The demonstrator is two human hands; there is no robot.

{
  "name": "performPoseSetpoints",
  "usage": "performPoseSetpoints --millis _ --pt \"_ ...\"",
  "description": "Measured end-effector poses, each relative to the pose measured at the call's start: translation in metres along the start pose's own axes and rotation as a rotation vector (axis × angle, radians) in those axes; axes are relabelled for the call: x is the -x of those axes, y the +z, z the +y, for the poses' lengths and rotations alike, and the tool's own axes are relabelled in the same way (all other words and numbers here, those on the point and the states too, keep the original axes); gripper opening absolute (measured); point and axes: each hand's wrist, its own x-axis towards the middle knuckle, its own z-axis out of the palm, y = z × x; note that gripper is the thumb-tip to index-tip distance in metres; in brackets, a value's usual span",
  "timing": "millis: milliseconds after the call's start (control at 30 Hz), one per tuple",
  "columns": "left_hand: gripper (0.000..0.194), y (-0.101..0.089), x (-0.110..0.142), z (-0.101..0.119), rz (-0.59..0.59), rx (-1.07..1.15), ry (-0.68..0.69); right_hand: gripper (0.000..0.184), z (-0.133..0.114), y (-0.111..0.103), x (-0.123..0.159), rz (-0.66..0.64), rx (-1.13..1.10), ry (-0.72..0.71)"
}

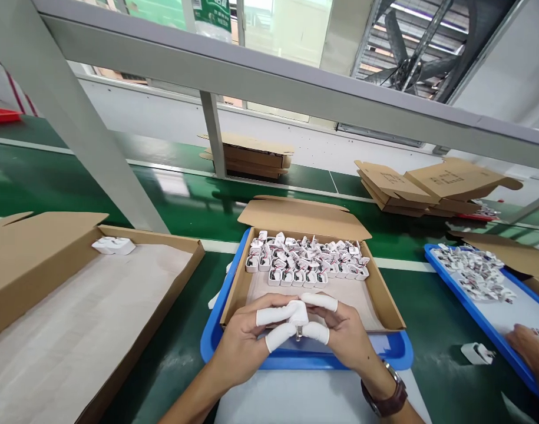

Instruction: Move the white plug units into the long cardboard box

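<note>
My left hand (245, 335) and my right hand (344, 330) meet at the centre, with white finger cots on thumbs and fingers. Between their fingertips they grip a small white plug housing (299, 312), its metal prong pointing down toward me. Just beyond them lies an open cardboard box (386, 288) lined with paper. Rows of white plug housings (298, 277) with wires and small parts fill its far half. A blue tray (208, 347) sits under this box. My fingers partly hide the housing.
At left is a paper-lined cardboard box (192, 259) with white pieces (113, 245) in its far corner. On the right, a co-worker's hand (532, 347) reaches over a blue tray (459, 297) of white parts. One housing (478, 353) lies nearby. A metal frame bar (269, 73) crosses above.
</note>
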Motion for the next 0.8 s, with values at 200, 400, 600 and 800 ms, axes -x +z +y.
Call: performPoseSetpoints --millis 200,400,600,800 --pt "0.038 0.001 0.002 -0.003 -0.015 0.028 -0.018 0.036 -0.011 0.000 -0.002 -0.048 0.179 -0.131" --pt "0.038 -0.002 0.003 -0.008 -0.042 0.021 -0.035 0.037 -0.004 -0.001 0.000 -0.045 0.215 -0.185" --pt "0.037 -0.002 0.005 -0.014 -0.027 0.069 -0.052 0.039 -0.002 0.001 0.001 -0.038 0.185 -0.161" --pt "0.028 0.005 0.005 -0.007 0.048 0.063 -0.114 0.038 -0.009 0.001 -0.001 -0.106 0.175 -0.187"
